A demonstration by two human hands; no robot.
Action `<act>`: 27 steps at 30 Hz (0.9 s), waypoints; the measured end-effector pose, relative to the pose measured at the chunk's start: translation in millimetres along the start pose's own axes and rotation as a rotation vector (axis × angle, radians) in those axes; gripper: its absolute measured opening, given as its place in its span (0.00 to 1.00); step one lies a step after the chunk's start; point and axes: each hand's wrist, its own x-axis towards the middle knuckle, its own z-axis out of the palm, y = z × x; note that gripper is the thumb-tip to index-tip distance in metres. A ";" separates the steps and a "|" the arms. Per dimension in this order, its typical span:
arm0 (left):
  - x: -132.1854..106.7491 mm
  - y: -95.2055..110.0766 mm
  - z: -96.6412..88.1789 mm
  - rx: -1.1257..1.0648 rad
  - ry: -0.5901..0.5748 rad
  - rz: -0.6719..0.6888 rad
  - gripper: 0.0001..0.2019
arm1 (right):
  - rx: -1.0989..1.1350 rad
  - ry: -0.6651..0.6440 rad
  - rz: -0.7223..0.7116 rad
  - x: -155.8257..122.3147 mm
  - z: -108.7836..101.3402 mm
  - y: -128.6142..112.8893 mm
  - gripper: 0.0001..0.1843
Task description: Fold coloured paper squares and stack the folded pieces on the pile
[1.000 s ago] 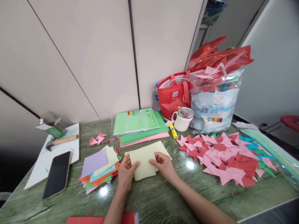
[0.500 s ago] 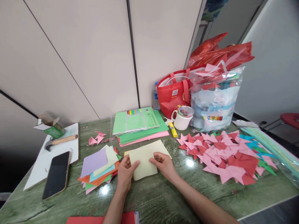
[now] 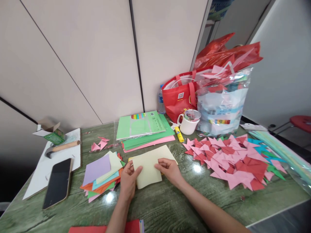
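Observation:
A pale yellow square of paper [image 3: 147,170] is held just above the green table [image 3: 160,207], over a larger pale yellow sheet [image 3: 163,153]. My left hand [image 3: 128,181] pinches its left edge, thumb on top. Pinching its right side with curled fingers is my right hand [image 3: 170,171]. To the left lies a fanned stack of coloured paper squares [image 3: 102,173] with a lilac one on top.
A heap of folded pink and red paper shapes [image 3: 233,161] covers the right. Green and pink sheet packs [image 3: 143,131], a glue stick [image 3: 179,134], a white mug [image 3: 189,122], a red bag [image 3: 181,97] and a clear bag [image 3: 221,106] stand behind. A phone [image 3: 58,183], hammer [image 3: 62,148] and small box [image 3: 50,132] lie left.
Hands and the yellow square keep almost the same grip; the view has drifted slightly, nothing else moved.

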 end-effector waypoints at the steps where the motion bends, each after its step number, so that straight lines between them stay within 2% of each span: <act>1: 0.4 -0.7 -0.4 0.006 0.008 0.007 0.23 | 0.004 -0.004 0.003 -0.1 0.1 -0.2 0.13; 17: 1.9 -4.0 -2.0 0.046 0.065 0.053 0.20 | 0.073 -0.037 0.101 -1.7 -0.5 -7.3 0.15; 27: 2.3 -4.2 -3.6 0.069 0.012 0.039 0.20 | 0.090 -0.032 0.147 -2.3 -1.2 -8.8 0.17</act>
